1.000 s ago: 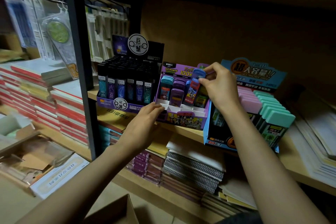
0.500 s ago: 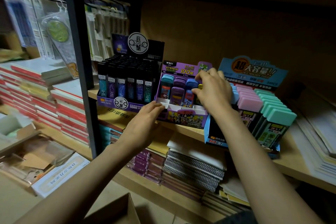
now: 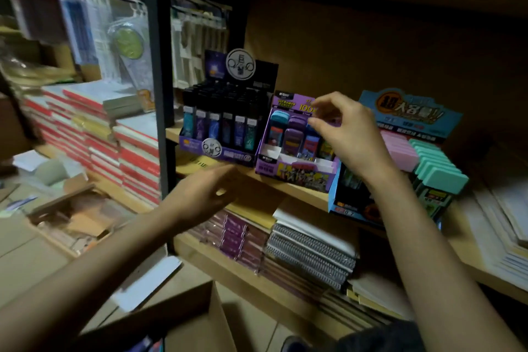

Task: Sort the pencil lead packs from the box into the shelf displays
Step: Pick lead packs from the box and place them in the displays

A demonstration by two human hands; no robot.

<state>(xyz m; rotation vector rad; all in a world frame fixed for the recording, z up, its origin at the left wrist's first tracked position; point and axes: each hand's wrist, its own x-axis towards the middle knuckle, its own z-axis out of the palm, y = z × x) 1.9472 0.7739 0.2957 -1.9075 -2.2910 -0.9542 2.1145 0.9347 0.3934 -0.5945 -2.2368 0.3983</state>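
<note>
My loose, empty right hand [image 3: 348, 140] hid some rounded lead packs [image 3: 293, 137] in the purple cardboard display [image 3: 294, 174]; my left hand [image 3: 205, 194] hung loose at eight o'clock.

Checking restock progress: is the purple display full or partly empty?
Partly filled: purple display holds packs in its back rows; the front white-divider slots show empty.

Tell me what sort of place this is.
Probably a stationery shop or its stockroom: display boxes of pencil lead packs on a wooden shelf, stacked notebooks to their left, spiral-bound pads below.
</note>
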